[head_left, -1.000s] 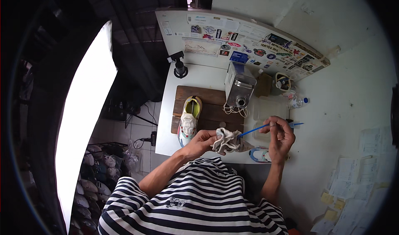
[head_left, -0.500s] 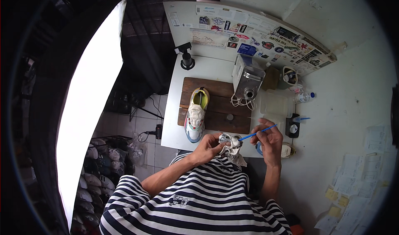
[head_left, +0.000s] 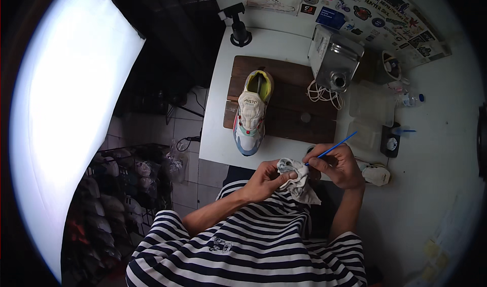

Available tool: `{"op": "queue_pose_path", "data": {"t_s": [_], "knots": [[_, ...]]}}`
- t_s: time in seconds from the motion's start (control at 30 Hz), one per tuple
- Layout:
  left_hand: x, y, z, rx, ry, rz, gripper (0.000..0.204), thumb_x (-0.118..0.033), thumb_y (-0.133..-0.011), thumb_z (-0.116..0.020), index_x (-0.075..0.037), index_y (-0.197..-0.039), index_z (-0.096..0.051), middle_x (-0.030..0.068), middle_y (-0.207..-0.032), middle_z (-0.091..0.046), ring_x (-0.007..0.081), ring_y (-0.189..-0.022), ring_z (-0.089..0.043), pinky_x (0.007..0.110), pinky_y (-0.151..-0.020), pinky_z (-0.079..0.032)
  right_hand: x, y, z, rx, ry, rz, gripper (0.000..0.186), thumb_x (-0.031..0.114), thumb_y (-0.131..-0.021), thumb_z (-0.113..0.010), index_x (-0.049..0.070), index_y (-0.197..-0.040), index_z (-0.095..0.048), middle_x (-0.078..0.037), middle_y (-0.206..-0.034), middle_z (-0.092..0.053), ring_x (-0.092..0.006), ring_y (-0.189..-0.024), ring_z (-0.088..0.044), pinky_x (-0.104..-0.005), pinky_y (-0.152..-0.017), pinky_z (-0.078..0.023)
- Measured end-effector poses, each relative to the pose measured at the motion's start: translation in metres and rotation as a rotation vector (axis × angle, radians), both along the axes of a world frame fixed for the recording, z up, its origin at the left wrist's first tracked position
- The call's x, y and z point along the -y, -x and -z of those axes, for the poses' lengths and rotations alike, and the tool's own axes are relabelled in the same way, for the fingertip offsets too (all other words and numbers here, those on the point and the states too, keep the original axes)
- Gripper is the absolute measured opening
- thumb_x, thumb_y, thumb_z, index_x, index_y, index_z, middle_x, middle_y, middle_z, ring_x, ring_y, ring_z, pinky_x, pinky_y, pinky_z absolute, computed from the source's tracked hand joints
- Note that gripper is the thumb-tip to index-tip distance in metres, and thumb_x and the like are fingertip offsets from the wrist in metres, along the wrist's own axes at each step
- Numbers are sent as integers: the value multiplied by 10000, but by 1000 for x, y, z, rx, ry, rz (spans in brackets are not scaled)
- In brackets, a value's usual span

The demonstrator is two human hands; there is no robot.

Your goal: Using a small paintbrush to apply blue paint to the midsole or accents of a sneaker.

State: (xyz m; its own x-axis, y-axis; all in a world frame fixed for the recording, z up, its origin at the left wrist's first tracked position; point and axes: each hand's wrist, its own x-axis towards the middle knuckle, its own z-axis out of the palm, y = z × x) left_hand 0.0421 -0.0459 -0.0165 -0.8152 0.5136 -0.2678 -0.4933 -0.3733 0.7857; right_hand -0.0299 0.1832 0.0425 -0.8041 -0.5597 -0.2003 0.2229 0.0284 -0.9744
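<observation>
1. Thin, straight blue stick (head_left: pixel 342 141), pinched in the right hand (head_left: pixel 341 169) by its thumb and fingers; its long axis slants from a lower-left end at the cloth to a free upper-right end; whether its lower tip touches or enters the cloth, I cannot tell.
2. Crumpled off-white fabric cloth (head_left: pixel 299 181) with greyish smudges, by the near edge of the surface (head_left: pixel 215 144); it lies left of the right fingers and is gripped on its left side by the left hand (head_left: pixel 261 183), thumb on top; a loose corner hangs toward the striped shirt (head_left: pixel 243 236).
3. White, blue and yellow-lined sneaker (head_left: pixel 250 115), upright, toe to the near edge; it rests mostly on the left part of the brown wooden board (head_left: pixel 289 99); another pale shoe (head_left: pixel 377 175) sits beyond the right hand.
</observation>
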Motion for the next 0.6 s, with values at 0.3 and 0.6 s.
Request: {"op": "queue_pose_path", "data": {"t_s": [0.3, 0.6], "knots": [[-10, -53, 98, -97, -32, -164, 279, -195, -1080, -564, 11, -1261, -617, 17, -1021, -687, 61, -857, -608, 238, -766, -504, 6, -47, 96, -37, 128, 23, 131, 56, -984, -668, -46, -1014, -743, -75, -799, -713, -100, -629, -658, -234, -584, -520], [-22, -104, 147, -205, 2, -83, 228, -169, -1084, -541, -22, -1247, -599, -29, -881, -591, 34, -673, -435, 213, -602, -381, -18, -115, 133, -173, 65, 74, 124, 53, -979, -671, -40, -1022, -740, -66, -785, -702, -109, -668, -664, -241, -621, -523]]}}
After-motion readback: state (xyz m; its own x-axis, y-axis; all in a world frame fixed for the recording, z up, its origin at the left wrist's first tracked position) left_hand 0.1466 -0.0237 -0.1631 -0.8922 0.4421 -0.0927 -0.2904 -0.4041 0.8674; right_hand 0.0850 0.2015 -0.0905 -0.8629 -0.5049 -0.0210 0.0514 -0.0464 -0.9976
